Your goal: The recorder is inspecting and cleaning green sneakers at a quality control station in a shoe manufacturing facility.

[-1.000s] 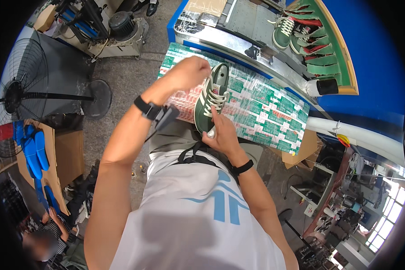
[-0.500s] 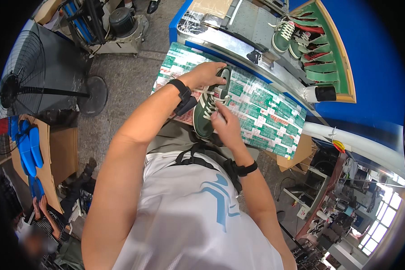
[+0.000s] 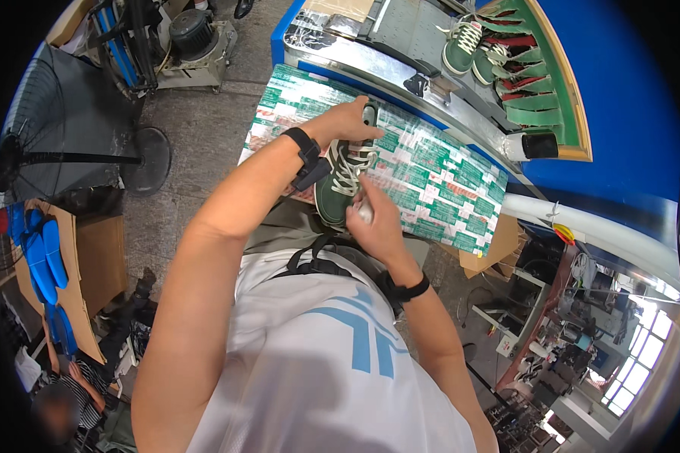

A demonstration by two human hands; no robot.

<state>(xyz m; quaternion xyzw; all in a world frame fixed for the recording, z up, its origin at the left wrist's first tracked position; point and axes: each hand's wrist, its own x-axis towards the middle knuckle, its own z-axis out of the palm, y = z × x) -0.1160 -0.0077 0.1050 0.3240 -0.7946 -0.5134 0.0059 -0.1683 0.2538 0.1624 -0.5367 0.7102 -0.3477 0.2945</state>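
Both hands are held at a green lace-up shoe [image 3: 331,199]: its heel end is gripped by the left hand [image 3: 351,123], while a small whitish thing [image 3: 366,211], too hidden to identify, is held in the curled right hand [image 3: 378,226], whose index fingertip is placed by the white laces [image 3: 346,178]. The shoe is held over the left part of a table [image 3: 438,177] covered in a green-and-white pattern, its toe pointed near. Beyond the table, a blue machine [image 3: 370,72] with a metal edge is seen; green shoes [image 3: 462,48] are set at the far right, beside a wood-framed rack [image 3: 535,116] of green flaps. At the left, a standing fan [image 3: 91,159] is placed, and blue sole-shaped pieces [image 3: 41,257] are seen against cardboard [image 3: 102,260] at the near left.
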